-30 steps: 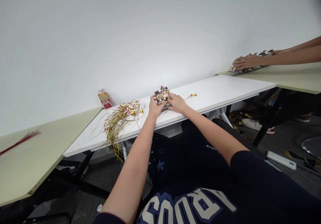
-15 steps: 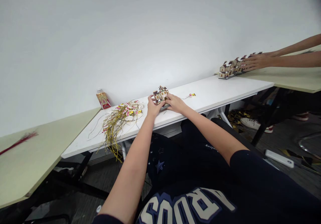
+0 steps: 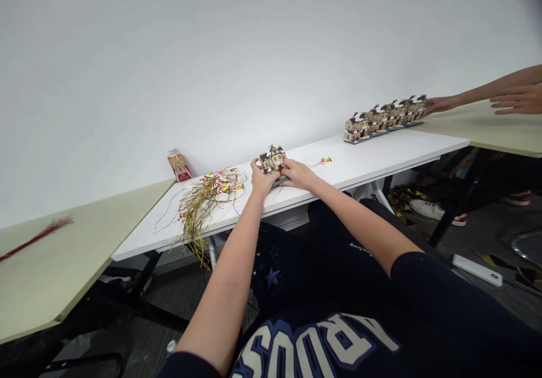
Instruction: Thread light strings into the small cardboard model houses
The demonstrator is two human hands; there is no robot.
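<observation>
Item: miniature house (image 3: 273,158), clasped between our left hand (image 3: 261,178) and right hand (image 3: 297,174), each grip closed on it, steadying it upright on the tabletop (image 3: 359,161); gold-string tags (image 3: 207,197) just beside.

Looks like a plain office or small craft-assembly room to me. Bare white wall (image 3: 254,56) right behind the hands, nothing hung on it. A white folding-leg desk (image 3: 359,163) sits under them, with pale green desks (image 3: 42,265) butted up well off to the left and to the right. Dark carpet-type floor (image 3: 486,225) below. A row of little model houses (image 3: 385,117) is lined up far to the right of the hands, a heap of gold strings with tags (image 3: 203,197) just left of them, scraps on the floor under the desk.
</observation>
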